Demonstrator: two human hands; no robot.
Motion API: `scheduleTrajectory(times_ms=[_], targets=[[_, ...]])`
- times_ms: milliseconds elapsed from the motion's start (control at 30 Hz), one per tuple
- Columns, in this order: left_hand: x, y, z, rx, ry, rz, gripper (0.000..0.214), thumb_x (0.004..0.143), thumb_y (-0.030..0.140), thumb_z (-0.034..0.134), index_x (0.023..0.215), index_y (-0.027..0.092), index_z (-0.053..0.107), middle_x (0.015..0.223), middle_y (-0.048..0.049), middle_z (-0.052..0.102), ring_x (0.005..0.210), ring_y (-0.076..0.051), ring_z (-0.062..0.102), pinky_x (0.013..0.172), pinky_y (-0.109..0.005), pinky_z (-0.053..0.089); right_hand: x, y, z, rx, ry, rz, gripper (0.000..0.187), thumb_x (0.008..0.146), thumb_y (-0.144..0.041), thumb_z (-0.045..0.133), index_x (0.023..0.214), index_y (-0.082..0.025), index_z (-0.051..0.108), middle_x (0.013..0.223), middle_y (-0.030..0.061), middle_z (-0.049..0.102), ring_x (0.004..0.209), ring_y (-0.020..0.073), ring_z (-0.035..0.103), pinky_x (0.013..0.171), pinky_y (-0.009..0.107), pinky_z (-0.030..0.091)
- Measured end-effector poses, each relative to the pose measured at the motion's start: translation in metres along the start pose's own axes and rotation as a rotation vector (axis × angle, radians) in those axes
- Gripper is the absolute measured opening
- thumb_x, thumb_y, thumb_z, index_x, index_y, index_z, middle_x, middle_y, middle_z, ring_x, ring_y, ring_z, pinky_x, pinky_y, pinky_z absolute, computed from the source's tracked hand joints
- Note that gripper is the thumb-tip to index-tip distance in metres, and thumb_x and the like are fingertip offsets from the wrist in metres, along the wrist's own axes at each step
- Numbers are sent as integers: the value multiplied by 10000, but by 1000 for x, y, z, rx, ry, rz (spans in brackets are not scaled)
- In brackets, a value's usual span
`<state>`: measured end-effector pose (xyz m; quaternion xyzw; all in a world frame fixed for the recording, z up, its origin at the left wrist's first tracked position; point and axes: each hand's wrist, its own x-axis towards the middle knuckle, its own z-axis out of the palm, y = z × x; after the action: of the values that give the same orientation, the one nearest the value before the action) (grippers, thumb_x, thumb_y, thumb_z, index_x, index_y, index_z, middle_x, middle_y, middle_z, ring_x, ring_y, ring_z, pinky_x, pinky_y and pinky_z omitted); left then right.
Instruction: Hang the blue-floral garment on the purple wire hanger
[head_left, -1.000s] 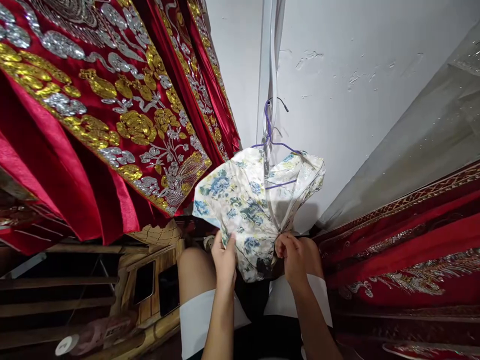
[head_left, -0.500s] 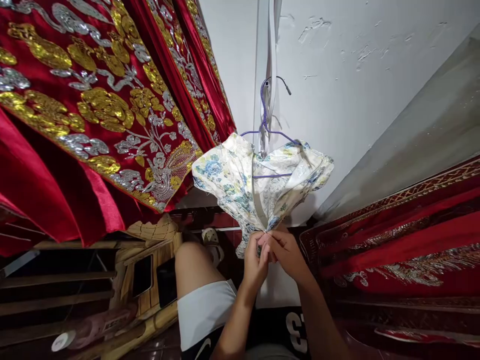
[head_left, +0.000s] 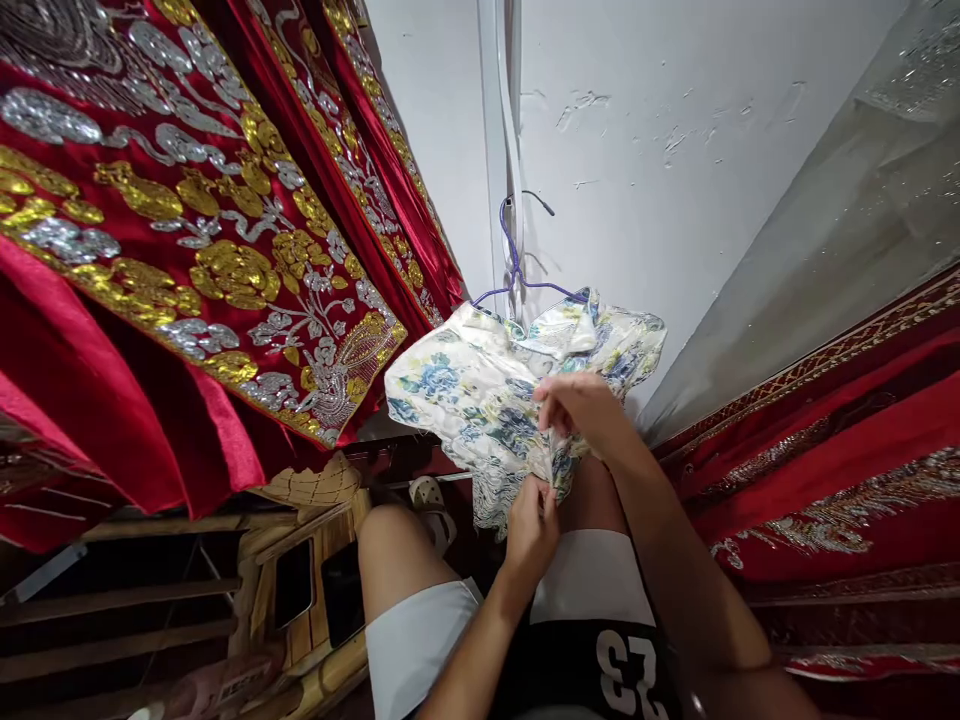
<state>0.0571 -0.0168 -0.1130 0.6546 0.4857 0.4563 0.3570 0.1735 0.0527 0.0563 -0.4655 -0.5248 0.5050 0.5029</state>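
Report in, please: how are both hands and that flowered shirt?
Left hand pinching floral shirt low on its front. Right hand higher up, grip unclear, blocking the view of part of the front. Shirt on purple hanger.

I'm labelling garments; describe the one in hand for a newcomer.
Start at the white wall, then find the purple hanger before it. On it is the garment, left hand and right hand at its front. Pale cloth with blue flowers sets it apart from the red, sequinned fabric beside it.
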Motion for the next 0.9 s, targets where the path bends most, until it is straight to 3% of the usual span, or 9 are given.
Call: scheduleTrajectory(times_ms=[133, 300, 400, 467, 533, 633, 767, 833, 900], targets=[[11, 0, 9, 102, -155, 91, 151, 968, 232, 434, 819, 244, 454, 743, -16, 541, 658, -190, 521, 626, -301, 364, 27, -43, 0, 111, 95, -133, 284, 852, -420, 657, 712, -172, 650, 477, -9, 620, 349, 69, 418, 363, 187, 297], [42, 20, -15, 110, -254, 174, 86, 963, 205, 460, 953, 225, 543, 813, -22, 621, 750, -193, 599, 695, -299, 437, 20, -37, 4, 88, 72, -155, 245, 840, -388, 615, 697, -189, 624, 448, -24, 597, 345, 74, 422, 365, 185, 296], [77, 56, -51, -44, -44, 319, 296, 1005, 262, 497, 1298, 223, 506, 924, -30, 669, 837, -180, 637, 799, -301, 490, 10, -30, 2, 29, 38, -102, 207, 800, -335, 580, 644, -200, 598, 411, -34, 572, 336, 80, 413, 369, 191, 303], [104, 84, -75, -11, 125, 455, 387, 1018, 291, 509, 1396, 216, 474, 960, -39, 671, 850, -175, 633, 838, -314, 495, 7, -30, 1, 17, 19, -86, 192, 786, -311, 556, 627, -206, 580, 396, -41, 555, 333, 83, 411, 376, 193, 306], [127, 110, -93, 124, 167, 566, 285, 1026, 311, 510, 1284, 212, 580, 1013, -56, 681, 857, -173, 631, 827, -312, 492, 9, -32, 3, 8, -4, -104, 186, 803, -299, 540, 647, -207, 581, 407, -47, 556, 341, 84, 416, 393, 198, 317], [145, 137, -105, 302, 158, 719, 167, 1017, 316, 537, 958, 195, 636, 874, -37, 659, 794, -169, 601, 770, -294, 478, 17, -26, 7, -33, 21, -161, 238, 852, -327, 549, 644, -212, 565, 411, -55, 526, 361, 89, 410, 414, 216, 316], [151, 143, -120, 385, 379, 805, 171, 1013, 290, 530, 891, 191, 599, 850, -34, 644, 839, -174, 592, 824, -310, 461, 25, 7, 12, -129, 141, -197, 352, 878, -343, 544, 550, -226, 486, 405, -61, 431, 405, 99, 390, 456, 247, 302], [155, 132, -139, 308, 578, 700, 186, 1009, 319, 538, 892, 188, 601, 880, -34, 647, 875, -172, 597, 846, -307, 462, 18, 33, 12, -143, 132, -168, 371, 865, -323, 545, 516, -231, 460, 406, -57, 420, 416, 103, 388, 480, 261, 312], [161, 112, -165, 54, 717, 509, 209, 987, 354, 581, 872, 180, 596, 843, -15, 629, 822, -148, 594, 793, -262, 475, 2, 61, 12, -88, 119, -117, 374, 854, -333, 542, 505, -239, 445, 389, -59, 404, 400, 105, 366, 478, 272, 303]])
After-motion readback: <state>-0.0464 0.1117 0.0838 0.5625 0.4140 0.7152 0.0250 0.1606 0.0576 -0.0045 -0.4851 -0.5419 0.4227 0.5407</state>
